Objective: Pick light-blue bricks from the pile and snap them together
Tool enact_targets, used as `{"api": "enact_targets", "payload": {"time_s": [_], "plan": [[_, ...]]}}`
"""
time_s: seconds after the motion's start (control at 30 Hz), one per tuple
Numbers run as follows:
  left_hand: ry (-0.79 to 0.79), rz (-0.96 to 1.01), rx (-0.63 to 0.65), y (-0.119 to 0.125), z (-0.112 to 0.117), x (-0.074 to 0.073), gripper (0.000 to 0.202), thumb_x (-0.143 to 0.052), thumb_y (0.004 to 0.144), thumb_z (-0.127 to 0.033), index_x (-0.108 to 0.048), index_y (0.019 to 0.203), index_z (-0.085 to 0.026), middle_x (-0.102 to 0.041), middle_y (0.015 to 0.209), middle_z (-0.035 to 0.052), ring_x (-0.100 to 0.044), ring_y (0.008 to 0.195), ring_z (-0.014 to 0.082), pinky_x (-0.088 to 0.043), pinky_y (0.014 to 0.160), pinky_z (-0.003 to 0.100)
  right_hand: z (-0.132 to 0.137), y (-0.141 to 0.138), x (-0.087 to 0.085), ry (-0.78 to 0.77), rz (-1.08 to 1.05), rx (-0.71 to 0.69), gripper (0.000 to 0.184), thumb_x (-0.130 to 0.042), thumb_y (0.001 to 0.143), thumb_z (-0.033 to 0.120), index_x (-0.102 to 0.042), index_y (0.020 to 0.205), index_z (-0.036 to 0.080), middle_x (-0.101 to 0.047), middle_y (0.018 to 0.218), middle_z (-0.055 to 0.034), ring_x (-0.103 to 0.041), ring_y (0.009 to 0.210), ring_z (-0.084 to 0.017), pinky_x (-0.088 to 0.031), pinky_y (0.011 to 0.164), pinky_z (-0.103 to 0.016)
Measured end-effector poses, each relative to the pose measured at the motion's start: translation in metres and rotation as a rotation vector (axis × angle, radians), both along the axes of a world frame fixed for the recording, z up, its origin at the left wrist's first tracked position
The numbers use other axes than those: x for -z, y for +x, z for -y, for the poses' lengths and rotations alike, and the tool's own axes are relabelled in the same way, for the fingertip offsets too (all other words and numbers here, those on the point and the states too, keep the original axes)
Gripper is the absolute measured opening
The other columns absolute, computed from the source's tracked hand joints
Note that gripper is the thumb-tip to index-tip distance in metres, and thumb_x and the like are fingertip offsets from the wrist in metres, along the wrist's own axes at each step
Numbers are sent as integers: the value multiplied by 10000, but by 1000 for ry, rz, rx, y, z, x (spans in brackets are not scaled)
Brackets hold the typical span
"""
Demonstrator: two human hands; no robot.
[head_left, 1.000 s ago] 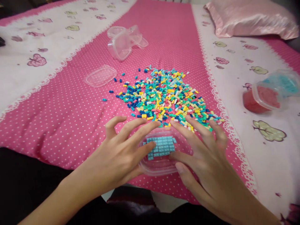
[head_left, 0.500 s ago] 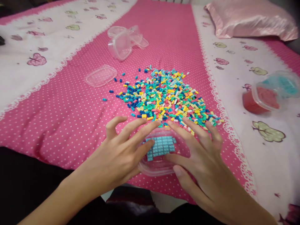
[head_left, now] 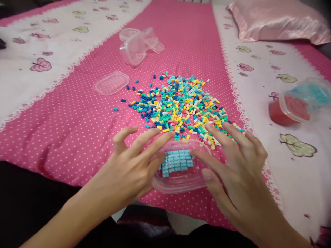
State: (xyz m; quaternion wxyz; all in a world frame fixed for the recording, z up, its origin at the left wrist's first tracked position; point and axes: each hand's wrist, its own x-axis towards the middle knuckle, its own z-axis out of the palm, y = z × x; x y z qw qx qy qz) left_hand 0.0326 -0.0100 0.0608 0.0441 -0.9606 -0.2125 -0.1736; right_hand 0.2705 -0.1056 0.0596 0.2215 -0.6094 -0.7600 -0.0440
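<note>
A clear plastic container sits at the near edge of the bed, with light blue toy bricks lined up in rows inside it. My left hand is at its left side, fingers spread, the thumb reaching over the rim by the bricks. On the other side, my right hand is open, its index fingertip at the right end of the rows and its thumb near the rim. Just beyond the container lies a loose pile of small multicoloured toy bricks; the right hand's other fingers extend over its near edge.
A clear lid lies left of the pile. Several clear containers are heaped farther back. At the right stand a tub of red bricks and one of blue bricks. A pink satin pillow rests at the back right.
My right hand has moved right, and its index finger now reaches the right end of the blue rows. My left hand has shifted slightly left. The container stays in place.
</note>
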Motion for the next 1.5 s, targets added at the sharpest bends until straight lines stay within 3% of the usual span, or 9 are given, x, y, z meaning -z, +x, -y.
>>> {"api": "enact_targets", "payload": {"time_s": [0.2, 0.5, 1.0, 1.23, 1.5], "plan": [[12, -8, -15, 2, -1, -1, 261, -523, 998, -170, -712, 1178, -168, -580, 1549, 69, -476, 1396, 271, -99, 1285, 480, 0, -2, 7, -74, 14, 5, 342, -420, 1064, 331, -699, 1249, 261, -441, 1613, -155, -302, 1530, -417, -237, 1153, -748], [63, -70, -36, 2, 1, -1, 326, -492, 1001, -191, -724, 1228, -160, -564, 1558, 60, -430, 1418, 251, -38, 1298, 474, 1, -2, 11, -88, 58, 5, 360, -404, 1067, 334, -692, 1278, 289, -422, 1610, -146, -300, 1520, -406, -253, 1141, -752], [110, -63, -18, 2, 1, -1, 356, -466, 1019, -209, -791, 1162, -198, -596, 1521, 13, -424, 1389, 248, -9, 1307, 448, -1, -2, 15, -86, 72, 12, 391, -390, 1072, 384, -677, 1329, 315, -428, 1595, -143, -336, 1483, -416, -287, 1104, -756], [99, -70, -19, 3, -1, 1, 329, -583, 946, -239, -756, 1222, -187, -571, 1546, 55, -413, 1411, 274, -47, 1288, 489, -1, -1, 15, -105, 69, 3, 401, -380, 1081, 425, -656, 1338, 291, -396, 1618, -158, -296, 1502, -404, -266, 1122, -741], [80, -106, -22, 2, -3, 4, 466, -692, 884, -339, -697, 1328, -195, -528, 1586, 51, -413, 1413, 284, -93, 1273, 504, -2, -2, 13, -128, 81, 16, 412, -404, 1078, 442, -622, 1380, 265, -408, 1614, -152, -282, 1506, -383, -266, 1140, -712]]}}
